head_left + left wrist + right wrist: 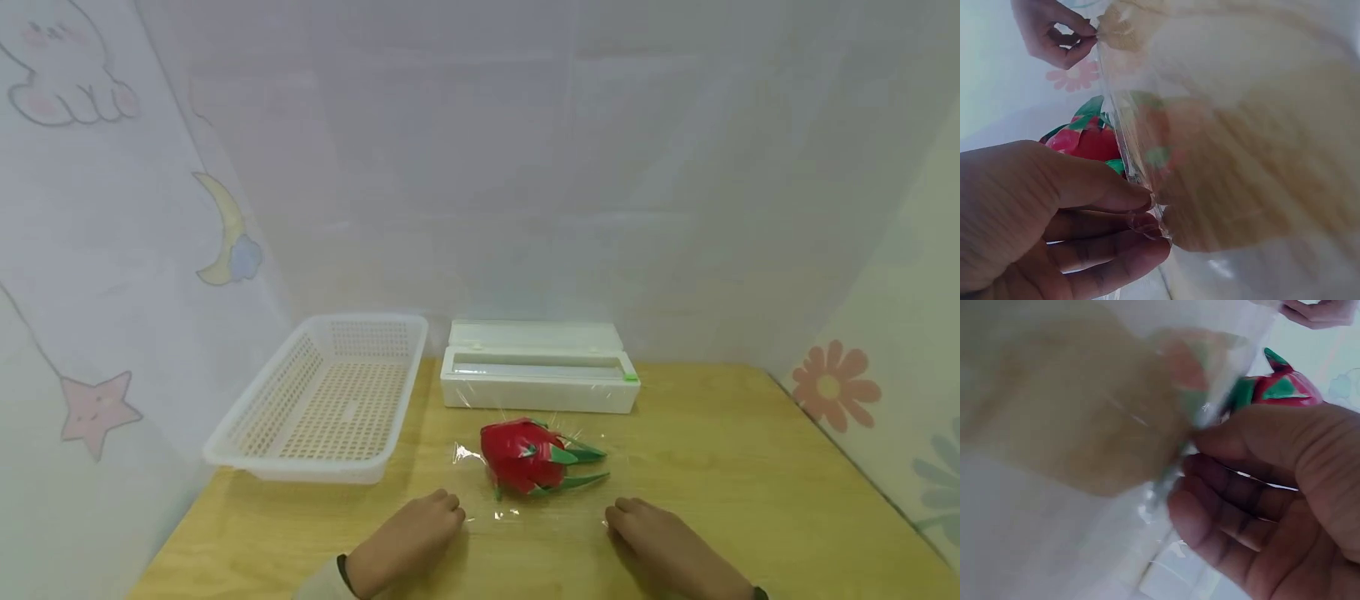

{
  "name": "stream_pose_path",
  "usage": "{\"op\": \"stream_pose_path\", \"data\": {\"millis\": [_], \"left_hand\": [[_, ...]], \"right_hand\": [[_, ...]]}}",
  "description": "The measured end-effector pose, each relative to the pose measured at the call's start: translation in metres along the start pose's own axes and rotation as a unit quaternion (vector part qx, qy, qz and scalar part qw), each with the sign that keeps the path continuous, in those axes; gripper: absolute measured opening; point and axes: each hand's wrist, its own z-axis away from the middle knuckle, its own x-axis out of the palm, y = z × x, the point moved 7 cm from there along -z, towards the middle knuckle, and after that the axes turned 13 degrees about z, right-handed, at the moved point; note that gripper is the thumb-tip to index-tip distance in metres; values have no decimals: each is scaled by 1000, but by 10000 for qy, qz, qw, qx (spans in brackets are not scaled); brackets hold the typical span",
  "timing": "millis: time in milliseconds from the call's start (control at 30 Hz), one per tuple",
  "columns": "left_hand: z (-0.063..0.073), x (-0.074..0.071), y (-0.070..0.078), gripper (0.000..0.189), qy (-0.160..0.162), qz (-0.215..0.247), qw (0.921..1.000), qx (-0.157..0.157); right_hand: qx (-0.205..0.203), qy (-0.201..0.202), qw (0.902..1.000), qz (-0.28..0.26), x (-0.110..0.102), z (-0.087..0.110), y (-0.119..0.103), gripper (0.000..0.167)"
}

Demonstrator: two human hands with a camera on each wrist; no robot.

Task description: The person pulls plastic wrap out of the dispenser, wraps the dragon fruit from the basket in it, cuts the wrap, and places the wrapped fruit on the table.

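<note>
Two hands [412, 533] [663, 537] pinch film [507, 514] | dragon fruit [521, 457]: beyond, midway between

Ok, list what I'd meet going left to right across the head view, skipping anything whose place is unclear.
Pink star, white basket, left hand, red dragon fruit, right hand, orange flower.

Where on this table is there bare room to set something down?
The largest bare patch of table lies between the box, right hand and right edge. A smaller one lies between the basket and left hand. Crowded: the middle, both hands holding plastic film by the fruit.
</note>
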Motion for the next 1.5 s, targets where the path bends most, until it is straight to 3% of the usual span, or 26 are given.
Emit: {"op": "stream_pose_path", "data": {"millis": [133,300,400,467,600,700,833,933,1067,1233,1300,1367,1433,1500], "left_hand": [[-2,-5,-5,15,33,215,9997,-68],[-2,-13,-15,13,309,1059,9937,-183],[-2,-17,-22,13,556,1434,9878,-240],[-2,-19,-25,13,678,1601,9844,-281],[-3,-21,-30,12,832,1771,9800,-369],[-4,-20,-32,15,885,1862,9777,-393],[-6,-16,-33,18,836,1972,9761,-364],[-5,-13,-35,11,831,2055,9746,-320],[-3,-15,-39,11,1057,2111,9715,-196],[-5,-21,-46,9,1451,1911,9705,227],[-10,-21,-50,7,1467,2099,9662,301],[-16,-18,-56,6,1320,2567,9572,221],[-23,-12,-61,9,1082,3141,9432,50],[-30,-6,-65,13,846,3654,9269,-121]], "right_hand": [[122,205,9997,66,-4,1,5,20],[386,30,9947,-951,-4,0,16,25],[473,-232,9886,-1409,-2,-2,20,16],[465,-473,9875,-1428,0,-3,20,9],[178,-547,9930,-1036,2,-4,15,21],[-186,-50,9977,-654,-1,-7,13,12],[-438,792,9950,-429,-7,-5,15,21],[-452,1419,9879,-435,-12,2,18,23],[-586,2138,9741,-435,-20,7,21,29],[-739,2504,9635,-588,-26,5,25,34],[-813,2557,9596,-849,-28,2,27,34],[-933,2544,9557,-1153,-29,-3,30,31],[-955,2260,9570,-1547,-26,-10,35,27],[-824,1901,9612,-1822,-21,-17,43,33]]}}
